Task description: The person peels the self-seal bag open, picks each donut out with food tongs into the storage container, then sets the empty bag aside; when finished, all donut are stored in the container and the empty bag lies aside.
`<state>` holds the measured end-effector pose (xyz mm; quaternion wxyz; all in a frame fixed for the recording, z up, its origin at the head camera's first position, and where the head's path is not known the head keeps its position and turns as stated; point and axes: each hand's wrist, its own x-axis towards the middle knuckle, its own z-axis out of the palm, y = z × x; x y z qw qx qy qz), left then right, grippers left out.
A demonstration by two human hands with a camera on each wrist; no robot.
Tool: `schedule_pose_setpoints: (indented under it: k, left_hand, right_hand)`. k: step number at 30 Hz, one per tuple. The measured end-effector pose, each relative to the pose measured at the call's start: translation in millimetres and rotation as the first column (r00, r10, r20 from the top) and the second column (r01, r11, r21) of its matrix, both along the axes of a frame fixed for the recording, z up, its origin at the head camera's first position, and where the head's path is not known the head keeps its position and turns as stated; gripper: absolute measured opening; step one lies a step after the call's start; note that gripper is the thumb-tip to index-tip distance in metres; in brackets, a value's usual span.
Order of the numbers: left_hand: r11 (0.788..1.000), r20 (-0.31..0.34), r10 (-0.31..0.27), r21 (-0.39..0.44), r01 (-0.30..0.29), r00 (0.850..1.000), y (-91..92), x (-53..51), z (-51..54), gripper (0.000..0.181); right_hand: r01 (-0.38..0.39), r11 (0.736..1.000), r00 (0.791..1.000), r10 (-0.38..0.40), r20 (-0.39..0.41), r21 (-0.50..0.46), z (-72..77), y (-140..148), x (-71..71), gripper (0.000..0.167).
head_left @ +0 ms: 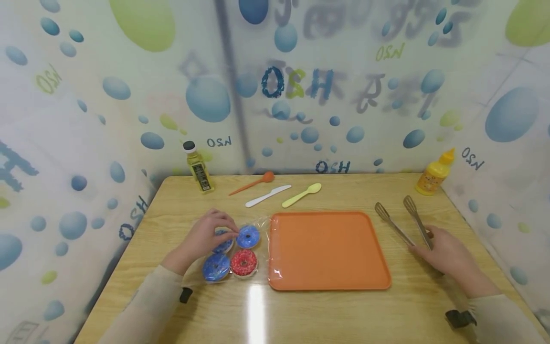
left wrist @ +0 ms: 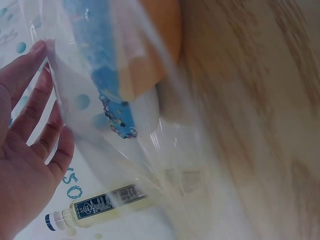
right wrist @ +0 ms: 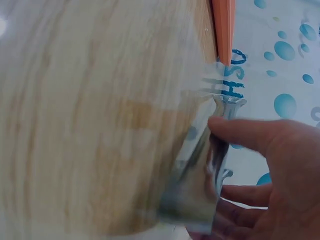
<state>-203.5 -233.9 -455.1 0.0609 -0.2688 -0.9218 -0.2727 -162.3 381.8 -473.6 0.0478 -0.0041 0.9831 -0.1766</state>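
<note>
Head view: left hand [head_left: 210, 234] over clear bag [head_left: 263, 224] at left of surface [head_left: 326, 315], thumb and fingertips together, pinching film by the look of it. Four donuts in the bag: three blue donuts [head_left: 216, 267], one partly under the hand, plus a red donut [head_left: 244, 263]. Film seems to lap the left rim of the orange tray [head_left: 328, 251]; a pull on the bag could drag the tray or slew it round. Right hand [head_left: 449, 253] grips tongs [head_left: 401, 232] right of the tray, tips spread and pointing away from the person. Nothing between the tips. Yellow squeeze bottle [head_left: 431, 177] stands beyond them; a wide forward swing could knock it.

Left wrist view: thumb and index tip meet at the film's edge, other fingers loosely bent. Thin grip on slick plastic, so it may slip; a hard tug might tear the film or tip donuts out. Sprinkled blue icing sits right against the film, could smear. Oil bottle shows behind the film; a careless elbow might topple it.

Right wrist view: thumb on one metal arm, fingers on the other side. Blurry, contact partly hidden. Smooth metal could twist in a loose hold, and over-squeezing might crush a soft donut.
</note>
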Motion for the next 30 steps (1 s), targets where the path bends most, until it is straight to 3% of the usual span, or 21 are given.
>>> schedule_pose_setpoints:
  k: [4, 8, 14, 18, 23, 30]
  left_hand:
    - [1.000, 0.006, -0.003, -0.001, 0.003, 1.000, 0.0, -1.0, -0.8, 0.006]
    - [1.000, 0.006, -0.002, -0.001, 0.002, 1.000, -0.4, -1.6, -1.2, 0.006]
    - [1.000, -0.004, -0.008, 0.003, 0.008, 1.000, -0.6, -1.8, -1.8, 0.007]
    - [1.000, -0.013, -0.008, 0.002, 0.008, 1.000, -0.1, -1.7, -2.6, 0.007]
    - [1.000, -0.002, -0.003, 0.003, 0.003, 1.000, 0.8, -2.1, -1.9, 0.007]
    - [1.000, 0.032, 0.008, 0.004, -0.008, 0.999, 1.5, -3.7, -0.3, 0.007]
  right_hand:
    - [0.009, 0.999, 0.998, -0.012, -0.059, -0.048, -5.2, 0.2, 0.8, 0.075]
    - [0.000, 0.996, 0.983, -0.017, -0.183, -0.094, -8.9, -4.0, 0.3, 0.063]
    - [-0.117, 0.989, 0.908, 0.070, -0.413, -0.089, -4.3, -22.9, -2.1, 0.051]
    - [-0.205, 0.976, 0.862, 0.145, -0.486, -0.071, 0.7, -41.9, -1.9, 0.047]
    - [-0.295, 0.955, 0.839, 0.236, -0.490, -0.045, 7.0, -70.6, 1.9, 0.046]
    - [-0.386, 0.919, 0.876, 0.340, -0.341, -0.076, 7.8, -119.6, 10.4, 0.044]
